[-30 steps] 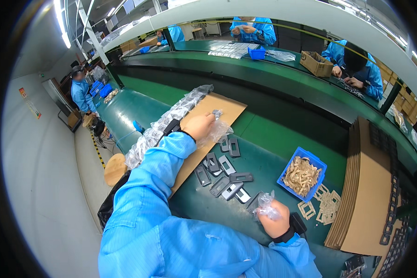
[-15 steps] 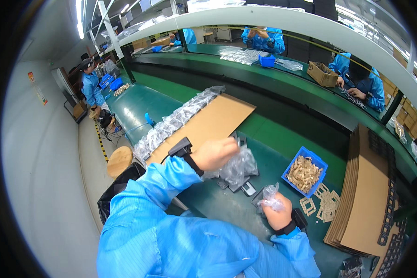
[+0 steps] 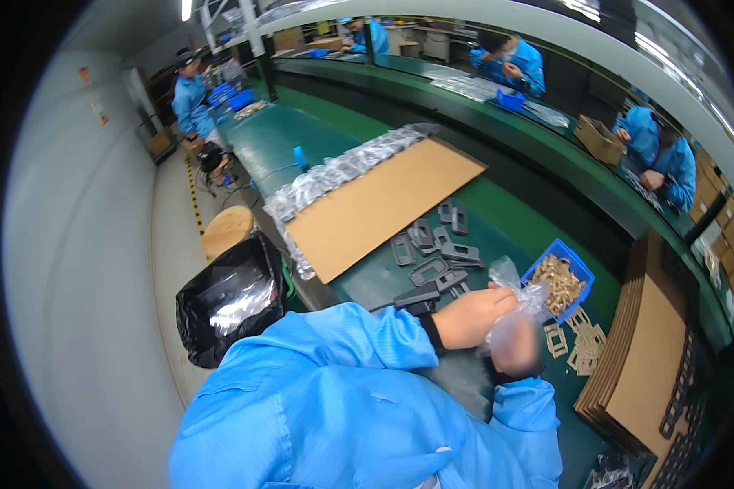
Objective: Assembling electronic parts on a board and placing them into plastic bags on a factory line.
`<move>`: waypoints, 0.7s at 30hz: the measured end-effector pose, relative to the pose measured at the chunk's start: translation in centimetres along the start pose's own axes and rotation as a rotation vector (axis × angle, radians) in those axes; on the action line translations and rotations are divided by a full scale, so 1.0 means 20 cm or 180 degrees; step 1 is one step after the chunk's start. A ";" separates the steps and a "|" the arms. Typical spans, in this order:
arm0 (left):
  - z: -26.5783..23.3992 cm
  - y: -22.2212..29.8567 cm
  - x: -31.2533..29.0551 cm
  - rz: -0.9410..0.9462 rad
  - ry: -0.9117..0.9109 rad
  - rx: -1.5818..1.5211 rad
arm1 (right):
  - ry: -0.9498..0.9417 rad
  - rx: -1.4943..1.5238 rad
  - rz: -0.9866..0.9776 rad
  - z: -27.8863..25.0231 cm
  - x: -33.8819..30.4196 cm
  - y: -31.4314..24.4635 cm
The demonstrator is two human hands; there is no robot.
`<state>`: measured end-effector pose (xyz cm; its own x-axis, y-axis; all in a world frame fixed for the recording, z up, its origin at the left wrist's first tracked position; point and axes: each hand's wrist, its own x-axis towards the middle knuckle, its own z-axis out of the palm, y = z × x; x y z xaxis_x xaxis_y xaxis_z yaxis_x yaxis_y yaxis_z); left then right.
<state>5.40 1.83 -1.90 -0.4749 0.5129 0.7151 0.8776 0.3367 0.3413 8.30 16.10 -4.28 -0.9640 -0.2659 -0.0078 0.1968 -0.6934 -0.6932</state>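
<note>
1. Head view: the clear plastic bag (image 3: 534,300) is held up between the two hands, above the green surface (image 3: 497,218), near the blue bin; what is inside I cannot tell.
2. The left hand (image 3: 475,318) has its fingers curled together and touching the bag; whether they pinch it, I cannot tell.
3. The right hand (image 3: 515,346) is against the lower part of the bag; it is blurred, so I cannot tell its grip.
4. Just beyond the hands stands the blue bin (image 3: 576,256), near the far edge of the surface, filled with tan pieces (image 3: 559,284); flat beige frames (image 3: 587,346) lie beside it.
5. Left of the bin, dark grey frames (image 3: 429,270) lie in a loose group.
6. Next comes a cardboard sheet (image 3: 383,212), with wrapped pieces (image 3: 342,175) in a row along its far-left edge.
</note>
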 end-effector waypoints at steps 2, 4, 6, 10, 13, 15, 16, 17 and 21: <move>-0.01 0.02 -0.04 -0.0272 -0.0119 -0.0209 | 0.0261 -0.0186 -0.0117 -0.13 0.02 0.05; -0.08 0.03 -0.07 -0.0108 -0.0002 0.0154 | 0.0257 -0.0786 -0.0461 -0.12 0.02 0.04; -0.15 0.03 -0.14 0.0029 0.0093 0.0576 | 0.0198 -0.1143 -0.0646 -0.14 0.04 0.06; -0.16 0.04 -0.21 -0.0479 0.0209 -0.0656 | 0.0228 -0.0964 -0.0519 -0.11 0.06 0.05; -0.12 0.12 -0.14 -0.0142 0.0107 -0.0577 | -0.0189 -0.0759 -0.0157 -0.12 0.04 0.02; 0.00 0.12 -0.10 0.0453 -0.0143 -0.0307 | -0.0351 -0.0653 -0.0197 -0.13 0.02 0.02; 0.03 0.13 -0.12 0.0375 -0.0388 0.0148 | -0.0389 -0.0653 -0.0158 -0.14 0.04 0.03; 0.04 0.11 -0.13 0.0389 -0.0284 0.0093 | -0.0416 -0.0699 -0.0143 -0.14 0.06 0.05; 0.05 0.09 -0.08 0.0474 -0.0047 0.0062 | -0.0593 -0.0776 -0.0360 -0.28 0.02 0.05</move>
<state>7.76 2.42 -3.04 -0.3407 0.5699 0.7477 0.9370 0.2714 0.2202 7.14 19.03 -8.91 -0.9235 -0.3300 0.1955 0.0201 -0.5506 -0.8345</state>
